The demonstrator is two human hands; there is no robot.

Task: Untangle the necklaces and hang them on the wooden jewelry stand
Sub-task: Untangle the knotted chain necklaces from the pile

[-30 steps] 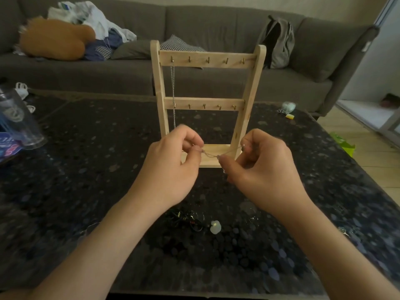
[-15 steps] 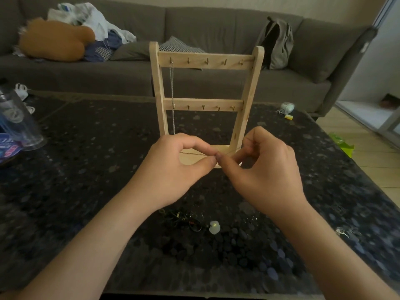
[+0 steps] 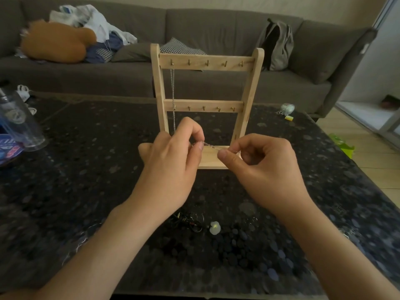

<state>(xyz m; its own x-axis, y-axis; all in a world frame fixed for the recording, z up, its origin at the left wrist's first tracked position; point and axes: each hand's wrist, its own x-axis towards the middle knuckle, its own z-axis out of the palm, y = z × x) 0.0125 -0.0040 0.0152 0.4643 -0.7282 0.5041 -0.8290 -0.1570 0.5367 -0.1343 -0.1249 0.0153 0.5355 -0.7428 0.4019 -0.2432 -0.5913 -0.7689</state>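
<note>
On the dark table [image 3: 86,169], the wooden stand [image 3: 206,63] rises just beyond both hands, with one hung chain [image 3: 173,89] on its top-left hook. The left hand [image 3: 171,167] and right hand [image 3: 266,167] each pinch, thumb against curled forefinger, a thin necklace [image 3: 211,146] stretched crosswise between them in front of the stand's base. The free hooks lie above and ahead, about equally near either hand.

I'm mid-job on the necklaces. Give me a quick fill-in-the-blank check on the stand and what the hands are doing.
1. One hanging chain is on the ___ hook of the stand's top bar.
2. Each of the stand's two bars carries ___ hooks.
3. The left hand and the right hand both ___ a thin chain stretched between them.
Missing words: leftmost; five; pinch
</note>
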